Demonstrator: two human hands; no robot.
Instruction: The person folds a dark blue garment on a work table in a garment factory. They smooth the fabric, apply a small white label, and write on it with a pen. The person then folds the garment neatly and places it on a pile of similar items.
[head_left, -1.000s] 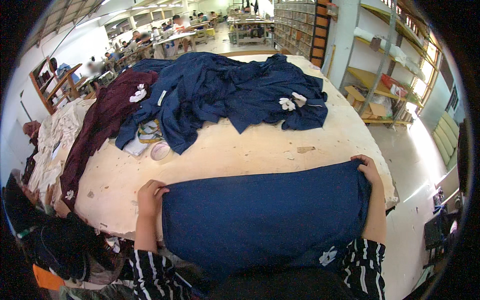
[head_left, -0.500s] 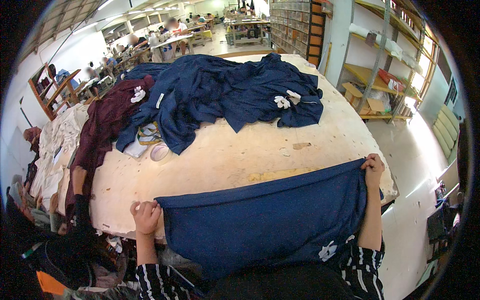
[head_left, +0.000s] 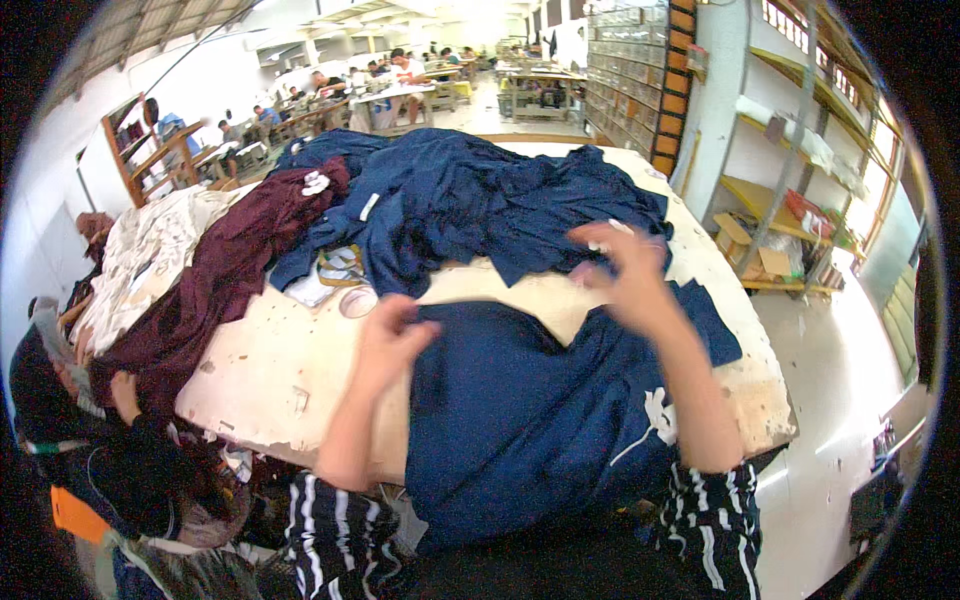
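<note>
A navy blue garment (head_left: 500,420) with a white flower applique (head_left: 657,415) lies spread over the near edge of the table, its lower part hanging toward me. At its upper left corner is my left hand (head_left: 388,345), slightly blurred, with thumb and fingers apart and nothing seen between them. My right hand (head_left: 635,275) is raised over the garment's far right part, fingers curved and spread, also smeared by motion. Behind it sits a heap of crumpled navy garments (head_left: 470,200), which the right hand partly overlaps in view.
A roll of tape (head_left: 358,302) lies on the pale wooden table (head_left: 270,350). Maroon cloth (head_left: 240,240) and white cloth (head_left: 150,250) cover its left side, where a co-worker's hand (head_left: 125,397) rests. Metal shelves (head_left: 770,190) stand at the right; people sit at machines far behind.
Both hands have let go of the stretched garment's upper corners. It now lies farther onto the table, with a fold at its right. The right hand has moved left and away from me.
</note>
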